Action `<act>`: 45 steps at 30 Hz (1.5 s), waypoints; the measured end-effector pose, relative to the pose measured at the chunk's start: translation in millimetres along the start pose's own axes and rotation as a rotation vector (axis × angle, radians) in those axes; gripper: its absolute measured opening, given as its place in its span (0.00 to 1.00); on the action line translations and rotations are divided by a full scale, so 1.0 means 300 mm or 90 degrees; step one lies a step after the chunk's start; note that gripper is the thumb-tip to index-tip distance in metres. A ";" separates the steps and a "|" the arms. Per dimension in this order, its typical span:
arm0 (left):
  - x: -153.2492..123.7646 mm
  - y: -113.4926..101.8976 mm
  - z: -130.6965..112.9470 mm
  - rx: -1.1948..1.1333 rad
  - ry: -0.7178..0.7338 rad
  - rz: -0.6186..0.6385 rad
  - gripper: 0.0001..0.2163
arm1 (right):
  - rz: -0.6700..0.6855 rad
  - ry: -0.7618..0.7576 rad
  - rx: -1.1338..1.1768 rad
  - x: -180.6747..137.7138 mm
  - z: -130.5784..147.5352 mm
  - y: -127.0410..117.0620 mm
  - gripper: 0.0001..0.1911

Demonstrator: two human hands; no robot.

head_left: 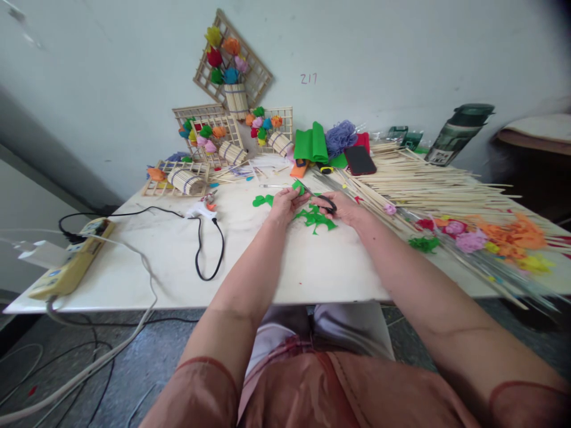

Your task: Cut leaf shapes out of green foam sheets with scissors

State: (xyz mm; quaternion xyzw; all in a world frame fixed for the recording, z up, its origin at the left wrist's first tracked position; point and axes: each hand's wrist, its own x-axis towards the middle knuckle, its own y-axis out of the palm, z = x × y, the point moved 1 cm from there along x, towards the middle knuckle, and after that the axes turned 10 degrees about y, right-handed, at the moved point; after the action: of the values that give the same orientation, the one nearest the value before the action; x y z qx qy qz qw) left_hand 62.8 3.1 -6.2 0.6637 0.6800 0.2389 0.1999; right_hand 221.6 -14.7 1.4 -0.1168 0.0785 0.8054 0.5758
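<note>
My right hand (345, 208) grips black-handled scissors (322, 200), whose blades point left toward a small piece of green paper (298, 186). That piece is pinched in my left hand (285, 203). Both hands are over the middle of the white table (276, 273). Under and between them lie cut green leaf shapes (316, 219), and one more green shape (262, 201) lies just left of my left hand.
A glue gun (200, 209) with a black cord lies left of the hands, a power strip (74, 264) at the table's left edge. Bamboo sticks (423, 178) and paper flowers (473, 238) fill the right side. Stick-frame flower crafts (232, 77) lean on the wall; folded green paper (311, 144) and a phone (359, 159) lie behind.
</note>
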 end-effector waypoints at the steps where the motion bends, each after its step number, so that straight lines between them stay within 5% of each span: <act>1: 0.001 -0.001 0.002 0.001 0.002 0.006 0.11 | -0.002 0.000 0.002 -0.001 0.000 0.000 0.14; 45: 0.006 0.000 -0.007 0.011 -0.003 -0.029 0.06 | -0.047 -0.023 -0.046 -0.013 0.023 0.030 0.20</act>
State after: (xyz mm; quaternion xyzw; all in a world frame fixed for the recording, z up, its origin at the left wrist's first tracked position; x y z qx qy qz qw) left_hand 61.6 4.6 -4.3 0.6501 0.6968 0.2267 0.2010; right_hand 213.7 -19.5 9.1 -0.1254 0.0345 0.7878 0.6020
